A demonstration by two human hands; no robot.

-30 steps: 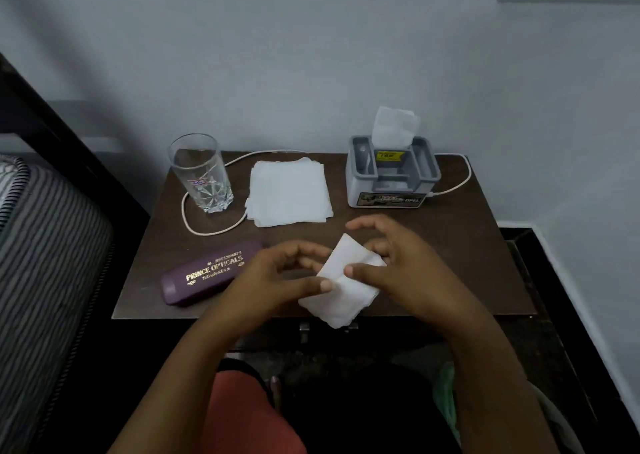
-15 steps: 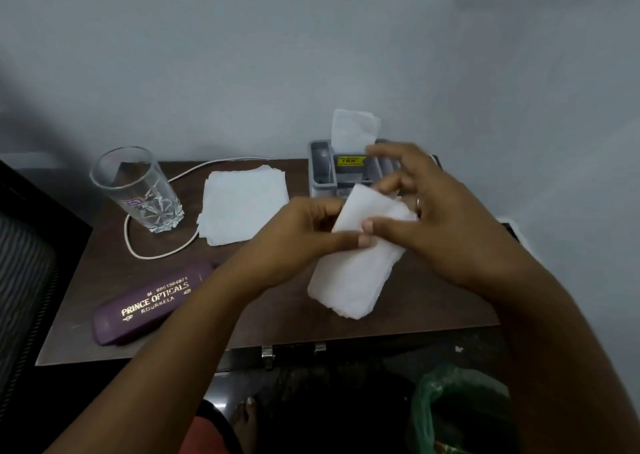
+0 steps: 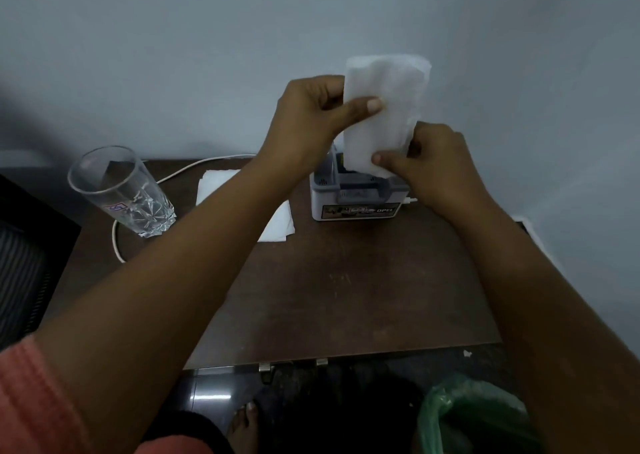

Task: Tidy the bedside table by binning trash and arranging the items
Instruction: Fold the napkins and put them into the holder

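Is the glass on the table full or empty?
Empty. The glass stands upright on the table, and you can see straight through it to its cut base, with no liquid line.

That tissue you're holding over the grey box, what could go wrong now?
1. The folded tissue is thin and pinched by both the left hand and the right hand; pushing it into the grey holder could crumple or tear it.
2. The left forearm reaches over the tissue stack, close to the empty glass. A sideways swing might knock the glass over.
3. The white cable loops round the glass; a snag could drag it.
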